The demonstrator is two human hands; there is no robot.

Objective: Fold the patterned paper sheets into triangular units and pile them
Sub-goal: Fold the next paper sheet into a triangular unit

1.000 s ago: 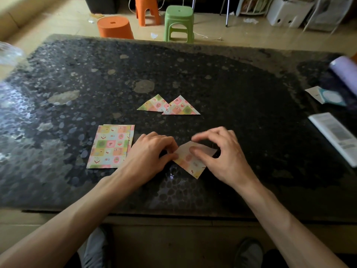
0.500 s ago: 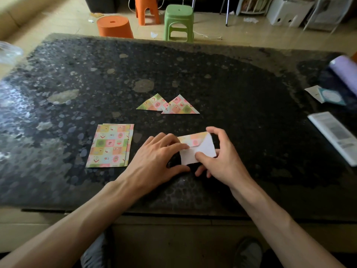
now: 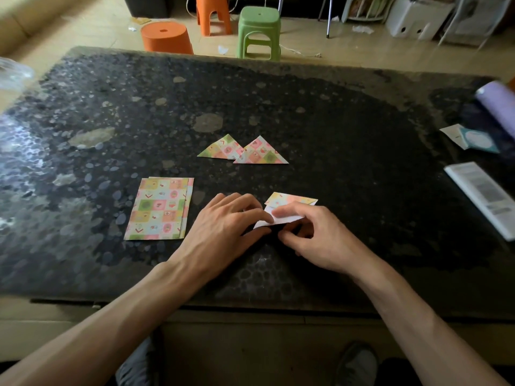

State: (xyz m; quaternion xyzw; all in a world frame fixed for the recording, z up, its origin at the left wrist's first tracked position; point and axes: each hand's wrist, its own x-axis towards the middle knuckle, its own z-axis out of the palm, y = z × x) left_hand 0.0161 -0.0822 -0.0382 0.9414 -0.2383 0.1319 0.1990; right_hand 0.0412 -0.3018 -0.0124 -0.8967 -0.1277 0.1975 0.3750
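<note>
Stack of flat patterned sheets (image 3: 160, 208) lies on the dark speckled surface (image 3: 334, 121), left of both hands, edges slightly offset. Left hand (image 3: 223, 227) just beside the stack, fingers curled, pinching the left end of the half-folded sheet (image 3: 289, 201). Two folded triangles (image 3: 242, 151) lie further back at centre, side by side, the right one overlapping the left one's corner. The half-folded sheet sits near the front edge between the hands, white underside facing up, patterned flap along its far edge. Right hand (image 3: 315, 235) grips it from the right, index finger on the white face, thumb tucked below. Far right: small card (image 3: 471, 139), purple roll (image 3: 497, 105), white booklet (image 3: 485, 196)
</note>
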